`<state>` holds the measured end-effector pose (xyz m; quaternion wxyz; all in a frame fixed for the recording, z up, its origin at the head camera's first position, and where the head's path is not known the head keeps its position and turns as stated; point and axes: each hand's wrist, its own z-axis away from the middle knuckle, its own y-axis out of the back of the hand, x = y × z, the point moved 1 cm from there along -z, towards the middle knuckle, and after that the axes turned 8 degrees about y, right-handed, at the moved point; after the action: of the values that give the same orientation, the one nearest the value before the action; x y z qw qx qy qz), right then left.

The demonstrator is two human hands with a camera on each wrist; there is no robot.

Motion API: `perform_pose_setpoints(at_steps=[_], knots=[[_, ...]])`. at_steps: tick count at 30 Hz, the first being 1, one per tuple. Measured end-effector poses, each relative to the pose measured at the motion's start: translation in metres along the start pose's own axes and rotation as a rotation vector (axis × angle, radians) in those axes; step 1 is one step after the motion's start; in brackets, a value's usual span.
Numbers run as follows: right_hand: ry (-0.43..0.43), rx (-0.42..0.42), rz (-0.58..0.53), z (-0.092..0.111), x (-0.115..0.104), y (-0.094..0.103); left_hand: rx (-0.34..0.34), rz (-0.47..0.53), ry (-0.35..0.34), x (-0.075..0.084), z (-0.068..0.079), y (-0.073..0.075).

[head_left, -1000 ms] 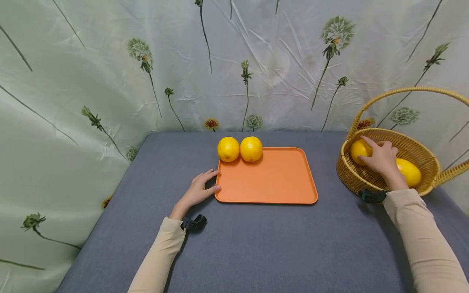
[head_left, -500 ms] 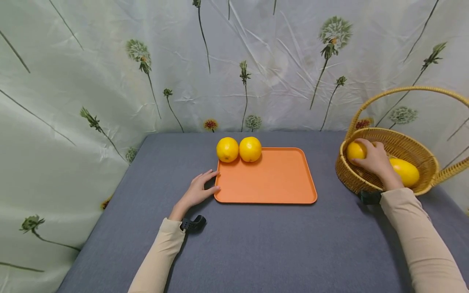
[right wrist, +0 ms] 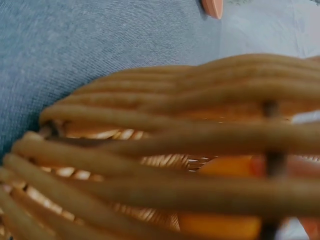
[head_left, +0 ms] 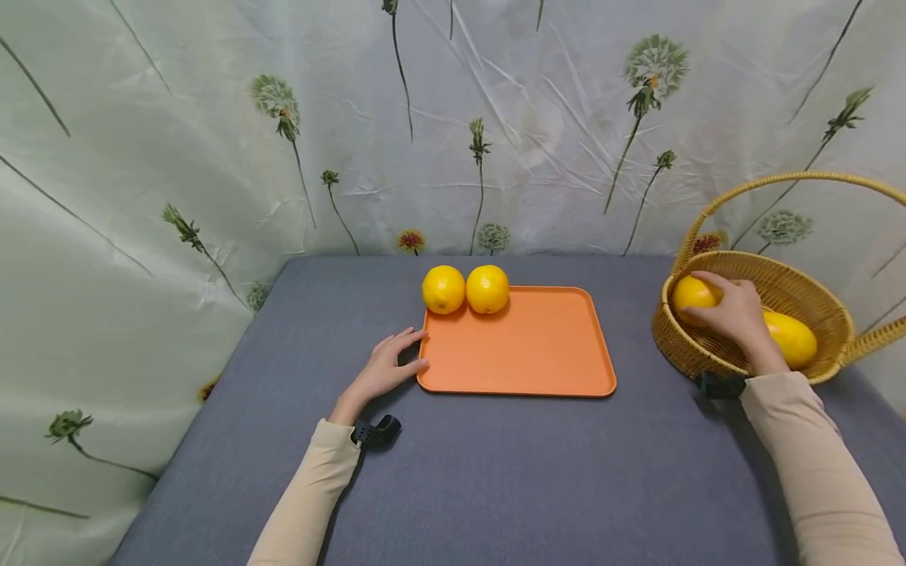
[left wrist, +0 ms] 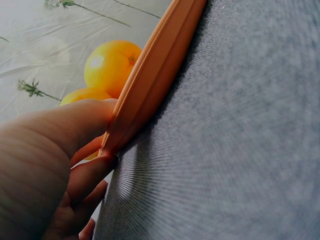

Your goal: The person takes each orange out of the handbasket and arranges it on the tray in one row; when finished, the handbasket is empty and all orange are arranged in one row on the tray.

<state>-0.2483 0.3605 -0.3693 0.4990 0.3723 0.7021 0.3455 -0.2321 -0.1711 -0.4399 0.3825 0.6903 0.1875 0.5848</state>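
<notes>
At the left edge of the orange tray [head_left: 520, 354], loosely extended fingers of the left hand [head_left: 381, 368] are rested. On its far left corner, two round fruits [head_left: 487, 289] are set side by side. The tray's long axis is laid left-to-right. Right of the tray, within one wicker basket [head_left: 678, 346], a third round fruit [head_left: 691, 299] is grasped by the right hand [head_left: 734, 316] at the tray-facing end; farther from the tray, one elongated fruit [head_left: 791, 340] is seen, its long axis slanted from far left to near right.
</notes>
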Motion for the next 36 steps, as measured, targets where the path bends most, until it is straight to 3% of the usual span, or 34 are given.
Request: perform_pose_setpoints(at_steps=[10,16,31,36], knots=[[-0.040,0.080,0.010,0.004,-0.004,0.004,0.007,-0.004,-0.009,0.002,-0.001,0.000],[-0.077,0.121,-0.024,0.008,-0.009,0.005,0.011,-0.009,-0.014,0.002,-0.001,0.001],[-0.111,0.312,-0.121,0.019,-0.025,0.002,0.013,-0.012,-0.006,0.000,0.000,0.000],[-0.136,0.326,-0.163,0.020,-0.030,0.000,0.012,-0.029,-0.009,-0.001,0.000,0.000]])
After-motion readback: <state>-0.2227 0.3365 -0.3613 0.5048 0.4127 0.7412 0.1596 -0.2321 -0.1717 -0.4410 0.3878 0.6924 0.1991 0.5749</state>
